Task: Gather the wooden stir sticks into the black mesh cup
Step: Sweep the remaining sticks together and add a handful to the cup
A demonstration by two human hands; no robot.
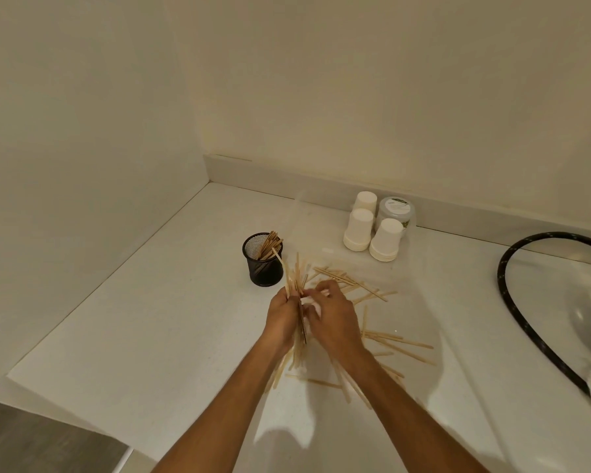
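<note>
Wooden stir sticks (352, 288) are partly gathered, I'd say: a fair bunch already stands in the black mesh cup (263, 264), but many more lie loose on the white counter (151, 319). The left hand (282, 315) is closed around a bundle (296, 278) fanning up toward the cup and down past the wrist. The right hand (331, 315), touching it, has its fingers curled at the bundle, seemingly feeding in another stick; how tightly it grips I cannot tell. Loose sticks spread right of and nearer than the hands. Farther right stand 3 upturned paper cups (372, 233), and a black hose (526, 302) curves at the far right.
</note>
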